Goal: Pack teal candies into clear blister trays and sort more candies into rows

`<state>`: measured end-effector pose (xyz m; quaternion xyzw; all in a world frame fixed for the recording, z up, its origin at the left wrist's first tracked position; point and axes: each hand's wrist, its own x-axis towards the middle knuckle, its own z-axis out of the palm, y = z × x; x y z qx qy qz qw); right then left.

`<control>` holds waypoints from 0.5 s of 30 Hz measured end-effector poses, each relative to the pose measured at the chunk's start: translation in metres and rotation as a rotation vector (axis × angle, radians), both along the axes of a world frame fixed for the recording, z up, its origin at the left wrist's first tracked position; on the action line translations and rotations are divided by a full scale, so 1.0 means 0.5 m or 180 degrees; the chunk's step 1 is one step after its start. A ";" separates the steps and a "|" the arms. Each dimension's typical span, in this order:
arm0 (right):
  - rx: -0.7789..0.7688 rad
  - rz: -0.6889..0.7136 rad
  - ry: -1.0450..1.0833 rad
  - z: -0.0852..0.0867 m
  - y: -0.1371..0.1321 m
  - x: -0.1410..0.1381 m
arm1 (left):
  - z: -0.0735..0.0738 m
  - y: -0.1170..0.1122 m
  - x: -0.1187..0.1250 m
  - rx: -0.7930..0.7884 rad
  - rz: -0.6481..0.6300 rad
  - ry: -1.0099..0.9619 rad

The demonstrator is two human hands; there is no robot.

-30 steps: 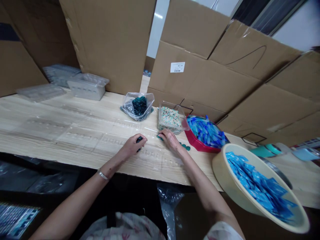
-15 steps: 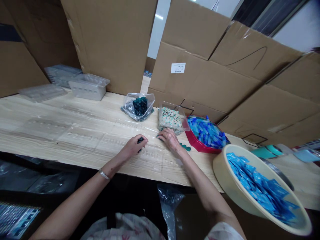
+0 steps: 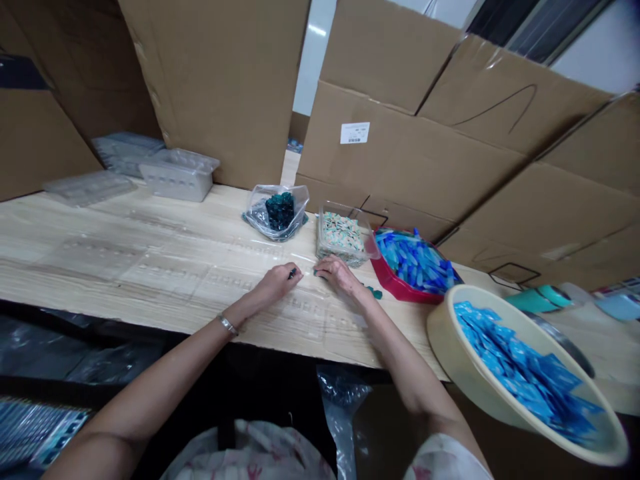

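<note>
My left hand (image 3: 276, 283) is closed around small dark green pieces (image 3: 292, 273), low over the clear plastic trays (image 3: 220, 285) laid along the table. Their kind I cannot make out. To its right, my right hand (image 3: 338, 272) pinches a small dark green piece (image 3: 316, 272) between fingertips and thumb. That hand is just in front of a clear box (image 3: 345, 233) of small pale and teal pieces. A few green pieces (image 3: 374, 293) lie beside my right wrist. Behind my hands stands an open clear bag (image 3: 280, 212) of dark green lumps.
A red tray (image 3: 395, 283) of blue, pen-shaped plastic pieces stands right of the box. The large cream basin (image 3: 470, 373) with blue packets is at the table's right edge. Stacked clear trays (image 3: 179, 177) stand back left, and cardboard (image 3: 400, 160) walls the rear.
My left hand has moved right, closer to my right hand, and its dark pieces are now more covered by the fingers. The right hand has stayed nearly in place.
</note>
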<state>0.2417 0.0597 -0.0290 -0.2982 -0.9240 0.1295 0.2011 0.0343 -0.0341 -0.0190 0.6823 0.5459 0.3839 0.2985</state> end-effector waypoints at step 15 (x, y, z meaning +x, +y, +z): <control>-0.0937 -0.0467 0.1367 0.104 -0.179 -0.152 | 0.030 -0.033 0.018 -0.0989 0.0156 -0.3719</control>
